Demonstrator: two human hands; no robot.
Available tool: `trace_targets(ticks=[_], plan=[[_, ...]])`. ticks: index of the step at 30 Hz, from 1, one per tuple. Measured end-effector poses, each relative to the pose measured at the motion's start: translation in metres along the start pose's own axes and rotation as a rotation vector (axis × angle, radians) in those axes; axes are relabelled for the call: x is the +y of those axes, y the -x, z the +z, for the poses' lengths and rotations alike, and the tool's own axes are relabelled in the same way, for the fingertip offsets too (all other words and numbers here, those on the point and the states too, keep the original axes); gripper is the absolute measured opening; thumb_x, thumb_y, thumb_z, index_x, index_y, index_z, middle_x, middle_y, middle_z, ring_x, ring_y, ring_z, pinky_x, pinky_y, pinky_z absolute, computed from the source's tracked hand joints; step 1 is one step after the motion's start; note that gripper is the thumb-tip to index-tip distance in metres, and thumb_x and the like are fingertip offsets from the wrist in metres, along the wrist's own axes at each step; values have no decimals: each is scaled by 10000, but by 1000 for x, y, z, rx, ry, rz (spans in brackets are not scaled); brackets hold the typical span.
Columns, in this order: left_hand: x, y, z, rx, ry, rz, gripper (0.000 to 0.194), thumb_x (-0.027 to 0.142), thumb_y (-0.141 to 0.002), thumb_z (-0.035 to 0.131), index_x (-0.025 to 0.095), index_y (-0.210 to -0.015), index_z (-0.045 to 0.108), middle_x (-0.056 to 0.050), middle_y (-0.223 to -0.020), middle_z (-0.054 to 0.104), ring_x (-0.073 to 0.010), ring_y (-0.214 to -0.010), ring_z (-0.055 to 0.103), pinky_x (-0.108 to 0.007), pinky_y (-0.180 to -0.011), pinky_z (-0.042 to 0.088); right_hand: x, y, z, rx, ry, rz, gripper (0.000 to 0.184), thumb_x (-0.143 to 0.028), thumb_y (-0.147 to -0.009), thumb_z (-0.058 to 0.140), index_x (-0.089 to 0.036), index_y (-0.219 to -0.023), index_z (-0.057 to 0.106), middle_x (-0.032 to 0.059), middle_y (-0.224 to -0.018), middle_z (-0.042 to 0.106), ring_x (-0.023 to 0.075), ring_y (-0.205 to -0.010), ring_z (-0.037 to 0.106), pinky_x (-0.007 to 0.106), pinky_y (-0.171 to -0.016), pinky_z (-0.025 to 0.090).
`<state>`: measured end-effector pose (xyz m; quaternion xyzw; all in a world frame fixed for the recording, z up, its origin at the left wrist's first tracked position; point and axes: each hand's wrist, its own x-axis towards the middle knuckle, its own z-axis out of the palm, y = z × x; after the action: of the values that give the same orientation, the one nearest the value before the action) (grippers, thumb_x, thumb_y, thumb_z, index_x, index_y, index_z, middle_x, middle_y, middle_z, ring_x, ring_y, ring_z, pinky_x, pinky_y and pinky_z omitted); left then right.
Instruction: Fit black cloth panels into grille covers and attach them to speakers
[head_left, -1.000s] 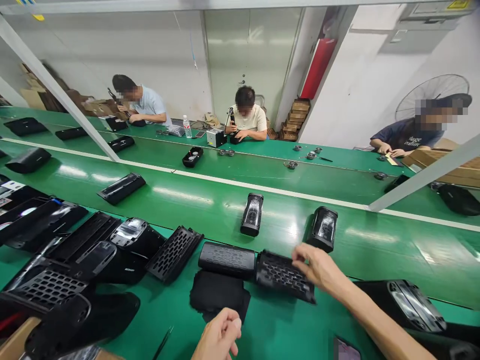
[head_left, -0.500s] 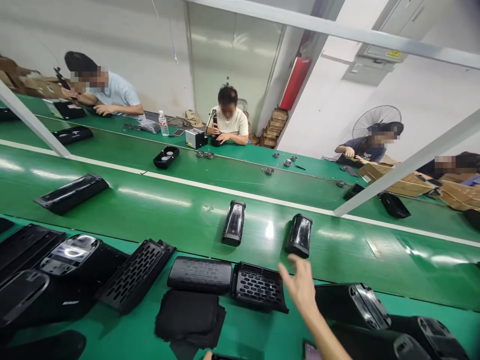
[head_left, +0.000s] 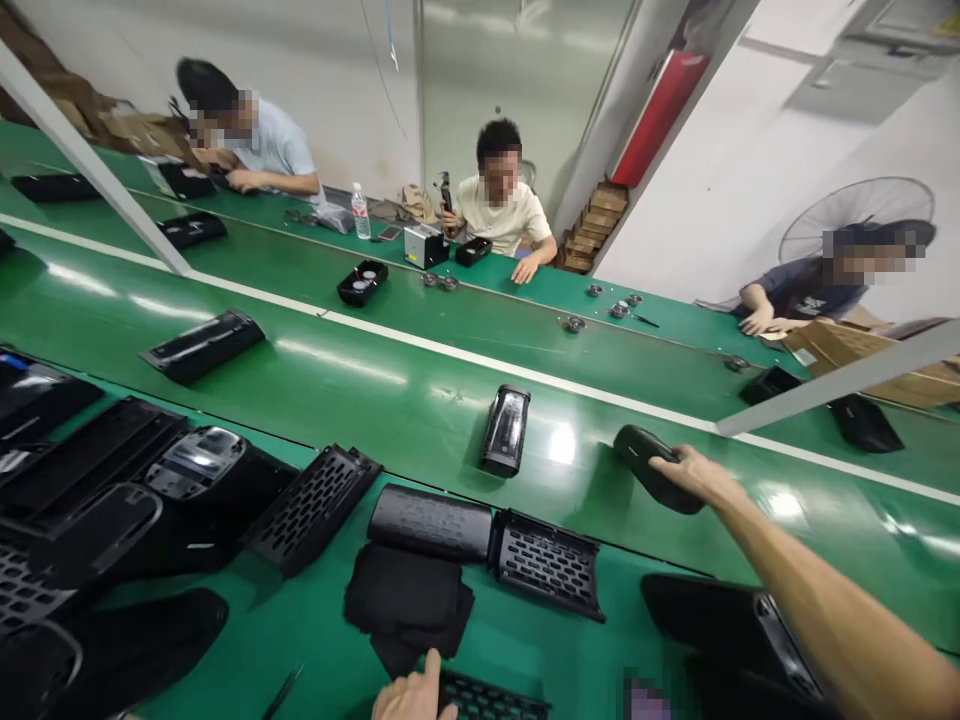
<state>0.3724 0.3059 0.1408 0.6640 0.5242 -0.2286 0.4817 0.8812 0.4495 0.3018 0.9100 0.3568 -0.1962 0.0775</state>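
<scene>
Grn belt point(head_left: 375, 410), R hand point(head_left: 691, 474) round blk unit point(head_left: 651, 484)

A factory workshop is showing in the long green line point(head_left: 390, 420), where three co-workers point(head_left: 510, 215) are working at spaced-out places on the far side. Many similar black cases point(head_left: 506, 430) are lying along it, pierced grilles point(head_left: 551, 562) are resting in the foreground, and small round parts point(head_left: 574, 324) are dotting the far edge. Behind, cardboard boxes point(head_left: 600, 222) are standing stacked beside a plain door point(head_left: 465, 100), and a big fan point(head_left: 847, 205) is showing against the white wall point(head_left: 720, 220).
</scene>
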Motion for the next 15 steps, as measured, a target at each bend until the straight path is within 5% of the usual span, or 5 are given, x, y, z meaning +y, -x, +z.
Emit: trace_targets(ticks=[4, 6, 9, 12, 15], plan=[[4, 14, -19, 27, -22, 134, 605, 428, -968, 461, 113, -1475, 559, -234, -1237, 722, -394, -1151, 685, -464, -955, 490, 16, 25, -33, -144, 124, -184, 569, -555, -962, 551, -160, -1358, 655, 220, -1246, 707, 376, -1167, 660, 439, -942, 459], [13, 22, -39, 110, -29, 168, 412, 428, -978, 464, 180, -1224, 682, -174, -1098, 756, -354, -1030, 714, -409, -870, 482, 17, 46, -25, -217, 170, -216, 503, -518, -929, 643, -183, -1300, 693, 164, -1183, 730, 322, -1083, 679, 452, -935, 481], [34, 29, -78, 298, -35, 211, 258, 397, -1008, 444, 238, -948, 637, -58, -857, 739, -271, -848, 717, -331, -750, 419, 15, 71, 0, -299, 207, -234, 482, -511, -893, 718, -200, -1261, 703, 107, -1120, 741, 274, -984, 691, 480, -915, 518], [63, 22, -124, 467, 118, 273, 217, 406, -1028, 451, 253, -956, 587, 1, -767, 710, -217, -802, 705, -297, -720, 388, 15, 83, 17, -330, 191, -244, 477, -500, -860, 724, -191, -1224, 735, 155, -1092, 757, 331, -988, 708, 500, -888, 522], [104, -5, -164, 622, 275, 342, 249, 416, -1011, 518, 230, -1173, 549, -44, -980, 745, -234, -964, 709, -311, -825, 442, 17, 85, 17, -330, 118, -261, 505, -535, -828, 700, -191, -1190, 767, 218, -1158, 758, 398, -1020, 723, 497, -882, 523]])
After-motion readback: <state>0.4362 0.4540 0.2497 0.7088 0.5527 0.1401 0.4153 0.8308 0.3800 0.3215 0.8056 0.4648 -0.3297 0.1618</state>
